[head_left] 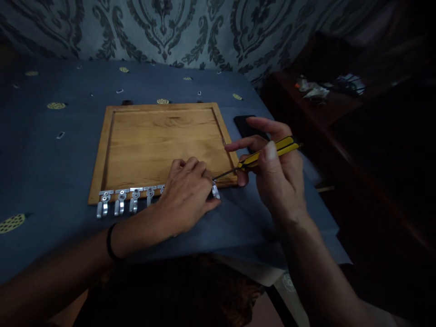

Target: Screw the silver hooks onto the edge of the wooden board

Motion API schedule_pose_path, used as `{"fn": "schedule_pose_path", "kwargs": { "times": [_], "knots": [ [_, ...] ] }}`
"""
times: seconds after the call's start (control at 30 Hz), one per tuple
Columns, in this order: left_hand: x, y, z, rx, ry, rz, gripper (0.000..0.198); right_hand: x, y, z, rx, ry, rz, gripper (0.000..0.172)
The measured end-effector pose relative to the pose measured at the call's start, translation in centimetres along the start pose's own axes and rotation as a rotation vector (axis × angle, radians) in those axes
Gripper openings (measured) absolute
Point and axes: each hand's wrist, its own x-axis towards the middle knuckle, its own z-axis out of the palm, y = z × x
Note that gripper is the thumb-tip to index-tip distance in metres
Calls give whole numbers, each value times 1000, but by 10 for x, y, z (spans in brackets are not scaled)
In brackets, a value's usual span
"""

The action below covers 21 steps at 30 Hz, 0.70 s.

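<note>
A wooden board (160,141) lies flat on the blue cloth. Along its near edge runs a row of several silver metal hooks (120,200). My left hand (186,195) rests curled over the right end of that row, pinching one hook (215,191) at the board's near right corner. My right hand (277,175) holds a yellow and black screwdriver (269,153), its metal tip pointing left to that hook beside my left fingers.
A dark phone (245,126) lies on the cloth just right of the board. The blue patterned cloth (51,150) covers the table, whose right edge drops off near my right wrist. A dark wooden shelf (327,102) with small clutter stands further right.
</note>
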Motion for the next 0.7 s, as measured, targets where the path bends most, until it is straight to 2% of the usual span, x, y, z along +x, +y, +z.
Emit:
{"fn": "schedule_pose_path", "kwargs": {
  "times": [0.13, 0.23, 0.47, 0.7],
  "knots": [
    [0, 0, 0, -1, -7, -2, 37, 6, 0, -2, -6, -48, 27, 49],
    [0, 0, 0, -9, -13, -5, 38, 11, -1, -2, -43, -36, 32, 49],
    [1, -1, 1, -8, 10, 6, 37, 9, -10, -3, -72, -26, -4, 34],
    [0, -1, 2, 9, 11, 5, 37, 6, -13, -7, 40, 1, -23, 26]
  ]
}}
